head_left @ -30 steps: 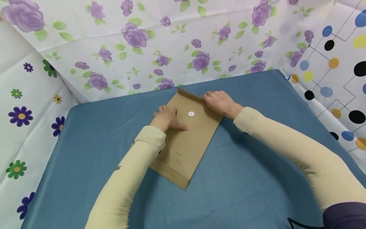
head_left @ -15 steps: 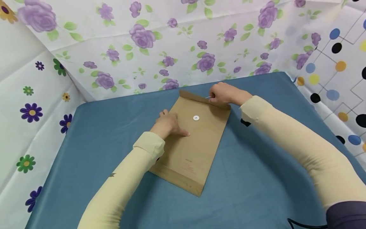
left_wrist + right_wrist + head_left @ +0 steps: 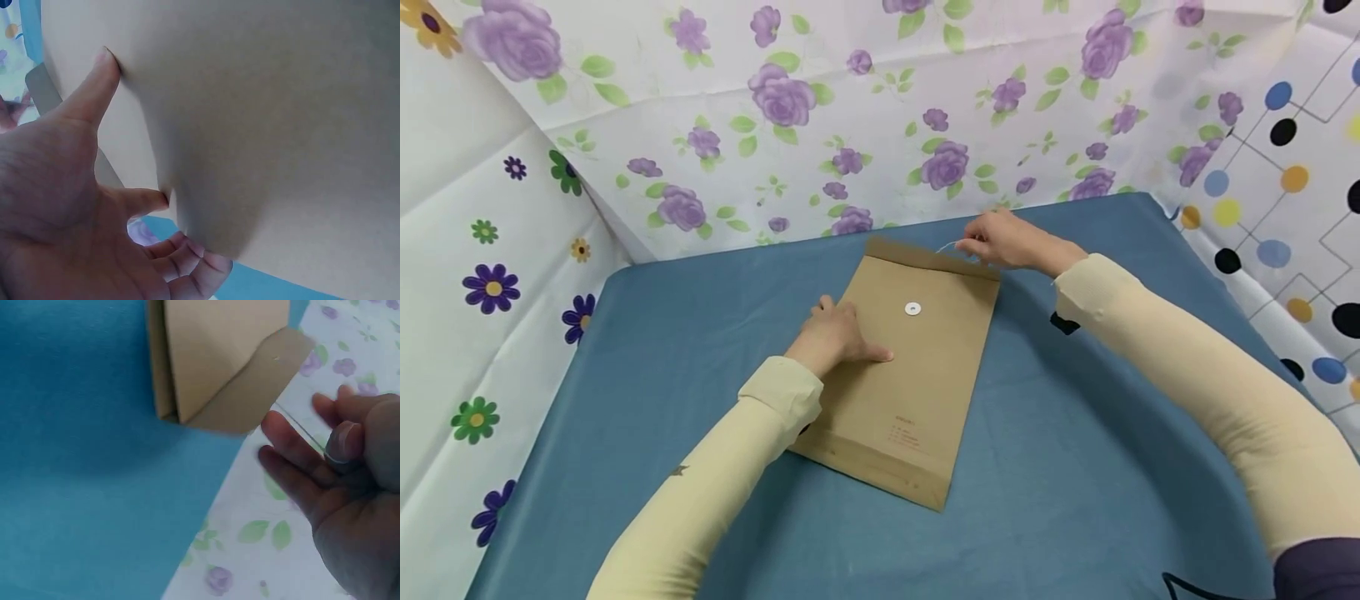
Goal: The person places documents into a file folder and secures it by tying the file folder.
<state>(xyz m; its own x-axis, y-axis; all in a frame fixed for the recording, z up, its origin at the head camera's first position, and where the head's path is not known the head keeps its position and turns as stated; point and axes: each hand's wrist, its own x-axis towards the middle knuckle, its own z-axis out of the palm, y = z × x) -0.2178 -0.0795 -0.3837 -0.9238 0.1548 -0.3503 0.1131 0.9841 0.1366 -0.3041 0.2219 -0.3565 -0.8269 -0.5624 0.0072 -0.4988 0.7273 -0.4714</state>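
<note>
A brown kraft paper envelope (image 3: 913, 375) lies on the blue cloth, its flap (image 3: 936, 257) raised at the far end. A white round button (image 3: 912, 308) sits below the flap, and small red print shows near the other end. My left hand (image 3: 837, 337) holds the envelope's left side, thumb stretched over its face and fingers bent at the edge. In the left wrist view the paper (image 3: 206, 156) bulges between thumb and fingers. My right hand (image 3: 1007, 240), beyond the flap's right part, pinches a thin white string (image 3: 300, 425) drawn taut from the flap.
Blue cloth (image 3: 715, 333) covers the table around the envelope. Floral sheets (image 3: 850, 108) hang behind and on the left, and a dotted sheet (image 3: 1285, 208) hangs on the right. A black cable (image 3: 1195, 590) lies at the lower right.
My right hand has left the flap's right corner and moved right and away, pulling the string out. The flap now stands clear of it. The left hand keeps its hold on the envelope.
</note>
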